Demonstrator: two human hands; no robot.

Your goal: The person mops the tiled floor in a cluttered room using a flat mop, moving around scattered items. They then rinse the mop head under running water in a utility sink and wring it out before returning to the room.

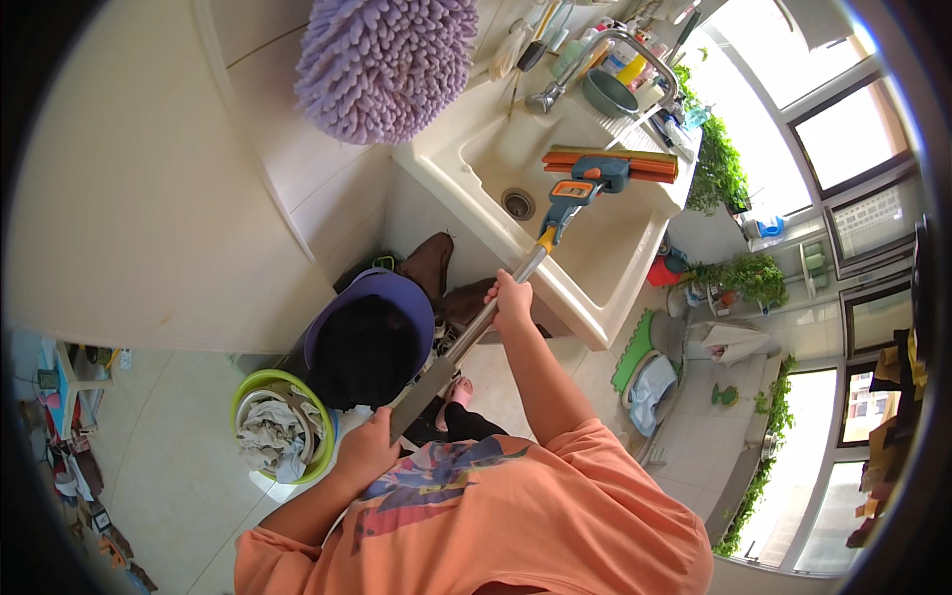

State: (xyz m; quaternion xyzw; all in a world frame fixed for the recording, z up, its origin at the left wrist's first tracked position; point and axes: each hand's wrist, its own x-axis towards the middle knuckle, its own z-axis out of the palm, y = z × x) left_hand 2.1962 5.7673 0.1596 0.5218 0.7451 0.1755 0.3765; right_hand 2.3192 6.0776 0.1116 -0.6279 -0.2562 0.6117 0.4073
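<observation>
A sponge mop with a steel pole (476,327) slants up from my body to the laundry sink. My left hand (368,448) grips the grey sleeve at its near end, close to my shirt. Farther up, my right hand (512,299) is closed around the bare pole, just short of the sink's front edge. The mop head (606,169), orange and grey-blue, is over the basin of the cream sink (476,190), right of the drain (518,203). From the curved faucet (621,36) a thin stream of water seems to fall toward the head. The sponge's underside is hidden.
A purple chenille mitt (390,67) hangs at the upper left. Below stand a purple bucket (413,286) with something black in it and a green basin (242,394) of cloths. Bottles and a grey-green bowl (610,93) crowd the sink's back ledge. Plants (718,163) line the window.
</observation>
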